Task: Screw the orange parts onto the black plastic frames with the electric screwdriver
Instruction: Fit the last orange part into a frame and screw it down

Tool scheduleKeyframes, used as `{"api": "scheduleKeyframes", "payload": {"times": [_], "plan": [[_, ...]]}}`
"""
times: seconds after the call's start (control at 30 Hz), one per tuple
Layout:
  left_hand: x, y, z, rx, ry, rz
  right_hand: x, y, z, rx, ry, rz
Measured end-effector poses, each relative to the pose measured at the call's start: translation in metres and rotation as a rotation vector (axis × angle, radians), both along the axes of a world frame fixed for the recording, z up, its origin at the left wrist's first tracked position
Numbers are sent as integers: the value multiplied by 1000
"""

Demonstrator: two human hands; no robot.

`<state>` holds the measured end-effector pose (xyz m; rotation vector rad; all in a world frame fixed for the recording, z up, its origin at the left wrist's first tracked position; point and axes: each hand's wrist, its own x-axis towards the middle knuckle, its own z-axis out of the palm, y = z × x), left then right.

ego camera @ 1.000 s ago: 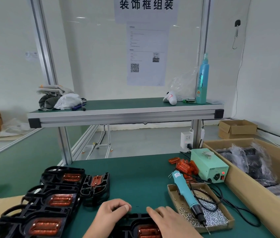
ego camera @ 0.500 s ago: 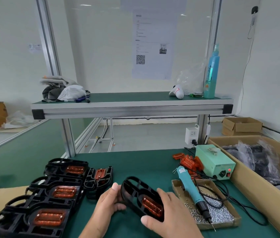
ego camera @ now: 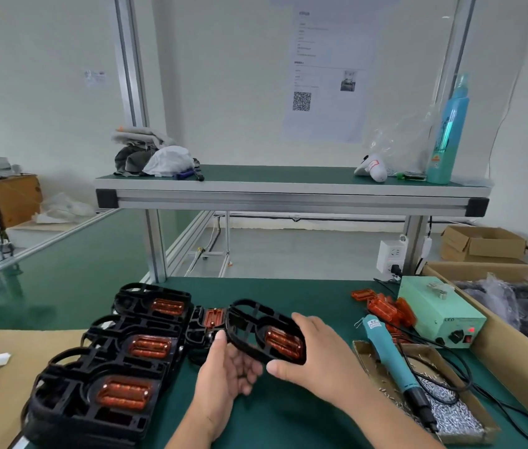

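A black plastic frame (ego camera: 249, 325) with an orange part (ego camera: 283, 343) in it is lifted and tilted above the green table. My left hand (ego camera: 227, 374) cups it from below, palm up. My right hand (ego camera: 317, 354) grips its right end, thumb under and fingers over the top. Left of it lie stacked black frames (ego camera: 116, 380) with orange parts fitted. The teal electric screwdriver (ego camera: 392, 361) lies over a cardboard tray of screws (ego camera: 450, 413) on the right. Loose orange parts (ego camera: 382, 306) sit behind it.
A pale green power supply box (ego camera: 437, 312) stands at the right, its cables running to the screwdriver. A large cardboard box (ego camera: 515, 335) of bagged black parts fills the right edge. An upper shelf (ego camera: 288, 192) carries rags and a teal spray bottle (ego camera: 447, 131).
The frame lay flat near the table's front edge under both hands; it has been lifted, tilted and carried up and left toward the stacked frames. The camera view has risen.
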<state>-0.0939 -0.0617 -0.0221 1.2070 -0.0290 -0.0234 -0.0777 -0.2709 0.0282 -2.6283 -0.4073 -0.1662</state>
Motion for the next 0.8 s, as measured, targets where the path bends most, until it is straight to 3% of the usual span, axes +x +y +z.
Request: {"api": "scheduleKeyframes", "payload": {"times": [0.23, 0.4, 0.57, 0.7, 0.8], "plan": [[-1, 2, 2, -95, -3, 94, 37, 2, 14, 60, 76, 196], [1, 2, -2, -45, -2, 143, 63, 2, 19, 396, 223, 310], [5, -1, -3, -7, 0, 119, 85, 26, 13, 893, 219, 167], [7, -3, -5, 65, 17, 83, 102, 57, 8, 1103, 106, -59], [11, -2, -11, 112, 26, 78, 111, 78, 10, 1130, 126, -96]]}}
